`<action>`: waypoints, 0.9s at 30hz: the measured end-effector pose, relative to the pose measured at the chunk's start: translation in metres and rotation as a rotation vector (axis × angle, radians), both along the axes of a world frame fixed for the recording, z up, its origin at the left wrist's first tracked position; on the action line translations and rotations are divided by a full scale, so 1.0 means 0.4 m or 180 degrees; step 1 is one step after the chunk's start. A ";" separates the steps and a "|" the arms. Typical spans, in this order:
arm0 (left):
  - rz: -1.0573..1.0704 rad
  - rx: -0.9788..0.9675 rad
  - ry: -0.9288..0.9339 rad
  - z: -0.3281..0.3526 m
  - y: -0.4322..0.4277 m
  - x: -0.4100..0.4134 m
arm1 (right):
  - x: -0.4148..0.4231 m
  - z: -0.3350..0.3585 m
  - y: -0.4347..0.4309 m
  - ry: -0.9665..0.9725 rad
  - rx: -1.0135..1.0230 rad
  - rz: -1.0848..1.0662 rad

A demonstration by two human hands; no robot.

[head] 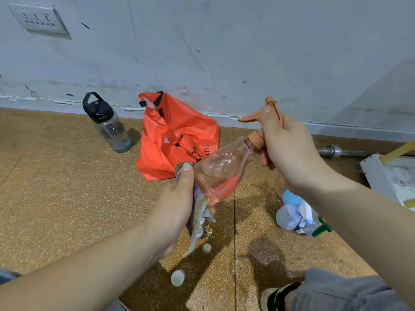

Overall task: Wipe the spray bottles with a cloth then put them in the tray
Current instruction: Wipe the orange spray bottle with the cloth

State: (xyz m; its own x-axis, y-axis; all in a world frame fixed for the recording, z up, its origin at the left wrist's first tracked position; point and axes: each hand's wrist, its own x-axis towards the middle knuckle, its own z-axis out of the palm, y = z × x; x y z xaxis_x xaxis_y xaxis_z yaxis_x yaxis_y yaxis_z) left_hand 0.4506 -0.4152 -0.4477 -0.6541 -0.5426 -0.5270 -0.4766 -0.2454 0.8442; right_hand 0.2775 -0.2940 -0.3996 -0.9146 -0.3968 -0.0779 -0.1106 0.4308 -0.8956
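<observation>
Wiping is the step I judge to be in hand; my right grip [289,149] is curled round the orange trigger head and neck of a pink-tinted spray bottle [222,169], holding it in the air, tilted, head up toward the wall and base down toward me; my left grip [177,198] is clamped on a bunched cloth [199,212], thumb on top, pressing it against the lower side of the bottle's body, with the loose end of the cloth hanging below my palm. The bottle is well above the floor [67,198] and well apart from the white tray [372,171] at the right edge of the view; only a corner of that tray shows, and in that corner I see no bottle, though the rest is cut off.

As to progress, I reckon it early to middling; this bottle is under the cloth and not yet put away; just beneath my right forearm a small huddle of other spray bottles [298,212] lies on the floor, one blue, one pale, one clear with a green trigger, close together, near the tray but not in it; whether any of them has been wiped I cannot tell. What is left, as I judge it: finish this one, carry it right to the tray, then take each of the others through the same two steps. A red bag [175,135] and a black-lidded water bottle [110,126] sit by the wall, apart from the work.
</observation>
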 end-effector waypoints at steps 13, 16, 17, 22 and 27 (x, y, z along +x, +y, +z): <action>-0.1892 -0.3270 0.0936 0.031 0.018 -0.018 | 0.110 0.023 -0.005 0.0292 0.0128 0.0452; -0.1857 -0.3114 0.0960 0.031 0.000 -0.025 | 0.128 0.022 -0.007 0.0085 0.0100 0.0415; -0.1813 -0.3009 0.0958 0.031 -0.004 -0.026 | 0.132 0.023 -0.009 0.0034 0.0056 0.0389; -0.1749 -0.3539 0.0991 0.037 0.004 -0.029 | 0.170 0.031 -0.019 0.0175 0.0175 0.0439; -0.1324 -0.3266 0.0961 0.042 -0.026 -0.028 | 0.179 0.040 -0.020 -0.0093 0.0244 0.0898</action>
